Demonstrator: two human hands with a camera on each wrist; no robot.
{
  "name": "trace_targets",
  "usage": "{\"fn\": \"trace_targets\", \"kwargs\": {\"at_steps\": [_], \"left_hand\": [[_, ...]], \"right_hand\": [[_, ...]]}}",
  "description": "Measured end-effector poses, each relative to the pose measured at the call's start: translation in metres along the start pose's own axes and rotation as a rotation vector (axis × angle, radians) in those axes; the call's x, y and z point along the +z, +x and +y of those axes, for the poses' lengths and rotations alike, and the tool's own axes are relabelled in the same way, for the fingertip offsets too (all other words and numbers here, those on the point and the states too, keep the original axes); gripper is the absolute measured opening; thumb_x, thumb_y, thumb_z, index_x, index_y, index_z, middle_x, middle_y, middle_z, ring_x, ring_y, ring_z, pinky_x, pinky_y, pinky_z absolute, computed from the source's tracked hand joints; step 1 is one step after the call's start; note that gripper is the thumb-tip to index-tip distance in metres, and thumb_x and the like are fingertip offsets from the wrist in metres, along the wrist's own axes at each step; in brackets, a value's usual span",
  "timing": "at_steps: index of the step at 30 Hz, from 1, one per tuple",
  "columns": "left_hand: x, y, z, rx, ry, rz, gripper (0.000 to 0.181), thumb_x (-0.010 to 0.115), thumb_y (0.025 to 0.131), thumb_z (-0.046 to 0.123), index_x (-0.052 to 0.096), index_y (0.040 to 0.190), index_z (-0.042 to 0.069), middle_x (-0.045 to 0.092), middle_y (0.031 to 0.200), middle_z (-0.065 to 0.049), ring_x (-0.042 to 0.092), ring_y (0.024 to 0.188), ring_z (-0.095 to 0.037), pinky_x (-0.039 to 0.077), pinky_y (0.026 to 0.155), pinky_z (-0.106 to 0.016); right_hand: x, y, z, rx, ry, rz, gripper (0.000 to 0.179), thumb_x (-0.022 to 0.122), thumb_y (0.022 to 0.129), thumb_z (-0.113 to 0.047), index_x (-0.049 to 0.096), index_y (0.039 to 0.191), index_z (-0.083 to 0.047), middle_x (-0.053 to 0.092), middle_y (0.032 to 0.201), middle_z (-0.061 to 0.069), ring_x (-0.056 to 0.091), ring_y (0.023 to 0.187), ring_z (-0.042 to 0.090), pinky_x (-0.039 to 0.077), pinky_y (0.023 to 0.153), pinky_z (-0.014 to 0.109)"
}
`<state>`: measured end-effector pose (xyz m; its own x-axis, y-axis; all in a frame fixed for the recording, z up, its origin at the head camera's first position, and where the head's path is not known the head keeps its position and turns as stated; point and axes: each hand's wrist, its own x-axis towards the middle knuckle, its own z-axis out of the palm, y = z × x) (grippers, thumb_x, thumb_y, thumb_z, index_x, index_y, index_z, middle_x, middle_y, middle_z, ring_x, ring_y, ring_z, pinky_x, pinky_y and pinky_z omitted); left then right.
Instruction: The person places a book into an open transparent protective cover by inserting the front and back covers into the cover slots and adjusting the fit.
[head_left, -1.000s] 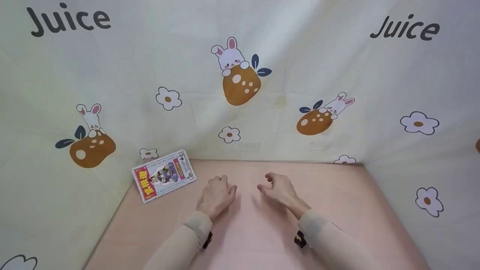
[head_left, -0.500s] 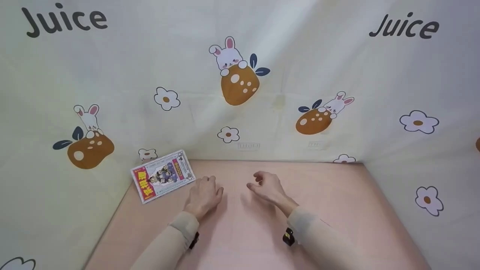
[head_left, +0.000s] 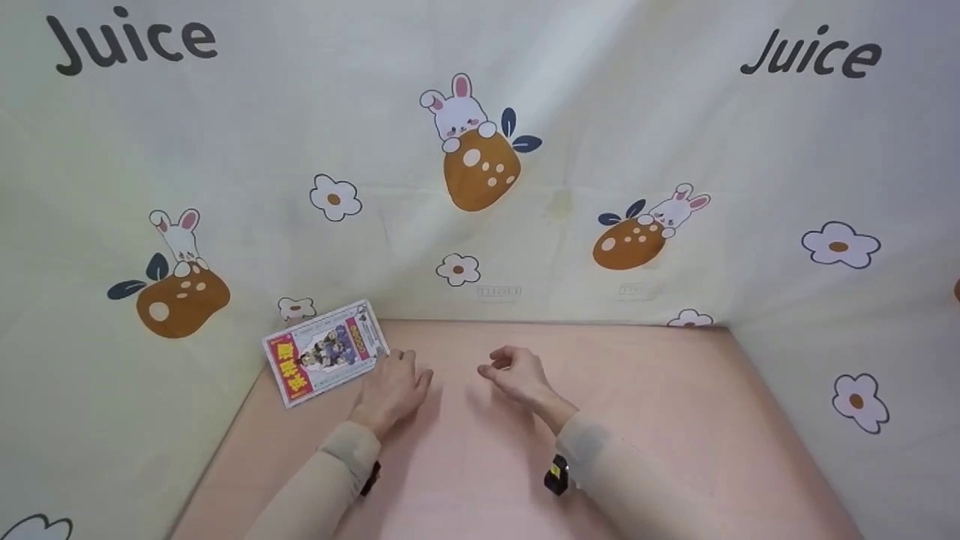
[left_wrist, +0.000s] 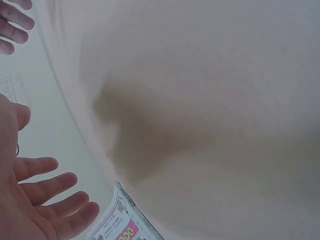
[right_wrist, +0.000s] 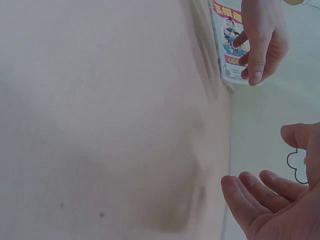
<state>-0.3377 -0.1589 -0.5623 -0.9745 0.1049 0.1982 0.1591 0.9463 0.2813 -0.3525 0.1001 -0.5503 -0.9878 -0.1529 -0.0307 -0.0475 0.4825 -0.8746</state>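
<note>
Fingers [right_wrist: 239,200] of right hand [head_left: 526,377] and left hand [head_left: 390,388] are held loosely wide, the latter near a booklet [head_left: 324,352] at the bench's [head_left: 472,469] far left corner.

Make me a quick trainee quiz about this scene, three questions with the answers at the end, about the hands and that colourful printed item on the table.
1. True or false: the right hand is holding nothing.
2. Multiple choice: as the person faces the table, which corner is the printed item at?
A: near right
B: far left
C: far right
3. Fill in the blank: of the two hands, the ____ one is nearer the printed item.

Key:
1. True.
2. B, far left.
3. Left; the left hand is beside it in the head view.
</note>
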Motion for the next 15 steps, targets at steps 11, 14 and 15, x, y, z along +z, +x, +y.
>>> {"fn": "trace_targets", "kwargs": {"at_steps": [11,14,15], "left_hand": [[-0.010,0.002,-0.028,-0.014,0.020,0.006,0.051,0.069,0.108,0.036,0.067,0.135,-0.007,0.072,0.130,-0.031,0.067,0.123,-0.051,0.059,0.107,-0.065],[-0.014,0.004,-0.036,-0.010,0.050,0.015,0.049,0.072,0.106,0.034,0.068,0.133,-0.007,0.072,0.129,-0.032,0.067,0.123,-0.051,0.058,0.107,-0.065],[-0.015,0.005,-0.039,-0.007,0.061,0.018,0.048,0.073,0.106,0.033,0.068,0.131,-0.007,0.072,0.128,-0.032,0.067,0.123,-0.051,0.058,0.108,-0.065]], "right_hand": [[0.011,0.005,-0.005,0.065,0.148,-0.033,0.054,0.081,0.103,-0.026,0.066,0.143,0.007,0.076,0.131,0.020,0.078,0.114,0.034,0.069,0.089,0.034],[0.012,0.006,-0.006,0.062,0.156,-0.037,0.054,0.082,0.102,-0.025,0.066,0.143,0.007,0.077,0.130,0.020,0.078,0.113,0.033,0.069,0.088,0.033],[0.013,0.006,-0.006,0.064,0.161,-0.039,0.054,0.082,0.102,-0.024,0.066,0.143,0.007,0.077,0.130,0.020,0.078,0.114,0.033,0.069,0.088,0.033]]}}
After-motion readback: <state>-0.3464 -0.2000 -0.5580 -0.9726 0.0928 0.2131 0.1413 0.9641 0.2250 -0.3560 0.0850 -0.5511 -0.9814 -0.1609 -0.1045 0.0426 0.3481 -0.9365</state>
